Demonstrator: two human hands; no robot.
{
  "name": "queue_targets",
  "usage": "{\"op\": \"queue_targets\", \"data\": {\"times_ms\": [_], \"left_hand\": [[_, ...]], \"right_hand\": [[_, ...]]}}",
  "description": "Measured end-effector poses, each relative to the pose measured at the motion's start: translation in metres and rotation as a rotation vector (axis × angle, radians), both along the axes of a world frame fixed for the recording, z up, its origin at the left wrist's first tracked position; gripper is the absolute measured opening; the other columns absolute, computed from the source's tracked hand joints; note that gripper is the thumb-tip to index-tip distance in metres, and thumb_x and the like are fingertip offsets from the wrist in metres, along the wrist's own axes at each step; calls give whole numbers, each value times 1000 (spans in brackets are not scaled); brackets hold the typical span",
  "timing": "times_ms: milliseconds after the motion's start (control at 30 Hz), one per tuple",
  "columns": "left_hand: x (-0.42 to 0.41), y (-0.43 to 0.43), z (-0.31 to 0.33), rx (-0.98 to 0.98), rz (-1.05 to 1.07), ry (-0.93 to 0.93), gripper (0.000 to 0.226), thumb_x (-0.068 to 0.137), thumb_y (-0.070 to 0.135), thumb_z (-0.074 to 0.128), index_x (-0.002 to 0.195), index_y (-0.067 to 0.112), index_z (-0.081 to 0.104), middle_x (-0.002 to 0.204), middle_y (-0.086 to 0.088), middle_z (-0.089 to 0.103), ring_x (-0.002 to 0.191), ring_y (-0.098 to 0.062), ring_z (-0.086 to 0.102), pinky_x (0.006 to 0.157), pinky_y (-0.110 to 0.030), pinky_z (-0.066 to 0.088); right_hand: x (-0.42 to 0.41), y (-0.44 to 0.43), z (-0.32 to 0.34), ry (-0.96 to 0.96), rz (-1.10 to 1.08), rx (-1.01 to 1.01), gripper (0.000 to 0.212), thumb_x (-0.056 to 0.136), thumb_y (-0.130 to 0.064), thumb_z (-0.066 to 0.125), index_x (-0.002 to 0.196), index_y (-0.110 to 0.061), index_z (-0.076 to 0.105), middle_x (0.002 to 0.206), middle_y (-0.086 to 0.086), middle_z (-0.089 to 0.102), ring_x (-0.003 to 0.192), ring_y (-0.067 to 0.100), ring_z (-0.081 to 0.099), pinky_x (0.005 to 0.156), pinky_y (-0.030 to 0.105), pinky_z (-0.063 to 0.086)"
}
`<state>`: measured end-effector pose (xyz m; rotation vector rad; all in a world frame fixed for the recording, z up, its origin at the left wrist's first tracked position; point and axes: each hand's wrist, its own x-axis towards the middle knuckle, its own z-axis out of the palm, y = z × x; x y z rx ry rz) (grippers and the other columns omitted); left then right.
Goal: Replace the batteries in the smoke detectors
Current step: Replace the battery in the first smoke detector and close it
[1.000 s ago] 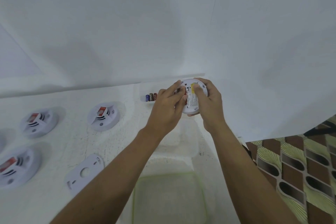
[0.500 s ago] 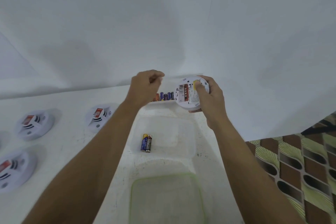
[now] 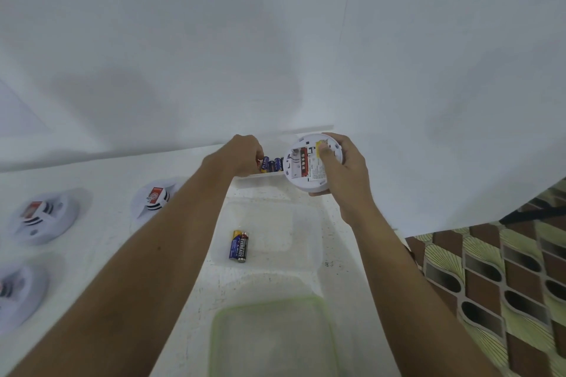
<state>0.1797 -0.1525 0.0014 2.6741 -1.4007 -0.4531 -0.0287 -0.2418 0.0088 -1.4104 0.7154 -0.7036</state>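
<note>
We are holding the smoke detector in our right hand, just beyond the far right corner of the clear container, with its back turned to us. The thumb is pressing on the yellow label, and the other fingers are curling round the rim behind and below. One red battery is sitting in the open compartment, left of the thumb and apart from it. Our left hand is reaching past the container's far edge, fingers curled down over the left end of the row of batteries; we cannot tell whether they are gripping one. Two loose batteries are lying side by side inside the container, by its left wall. Other detectors are resting well left of the container.
</note>
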Motion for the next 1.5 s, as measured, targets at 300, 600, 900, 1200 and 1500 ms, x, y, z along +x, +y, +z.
{"op": "queue_targets", "data": {"times_ms": [300,600,900,1200,1500], "left_hand": [[-8,10,19,-239,187,144,29,76,36,75,85,9,71,82,1,69,76,-16,60,65,-23,45],[-77,50,44,-766,-26,349,16,80,29,80,95,22,80,69,20,69,58,2,56,58,-10,42],[-99,68,12,-868,-25,193,36,79,47,75,109,28,76,134,17,59,113,-1,52,87,-7,40],[-115,100,13,-1031,192,800,37,81,31,79,114,28,63,123,3,61,103,-14,64,85,-33,55],[-125,142,3,-1144,305,933,29,90,5,69,115,17,63,125,-9,62,106,-37,64,90,-45,56]], "right_hand": [[-1,4,-4,9,3,17,17,102,-27,56,116,-28,64,108,-4,69,96,17,70,52,36,59],[0,10,-1,18,24,20,18,101,-27,56,117,-28,64,108,-1,70,95,20,72,54,38,60],[-9,21,14,-29,69,37,21,102,-27,56,120,-24,65,112,2,70,98,23,72,54,36,58],[-11,50,25,-75,226,39,21,104,-24,51,120,-22,66,114,6,71,98,27,72,54,37,58],[-7,88,20,-60,319,34,20,102,-23,55,119,-25,67,117,8,68,99,29,72,51,35,57]]}}
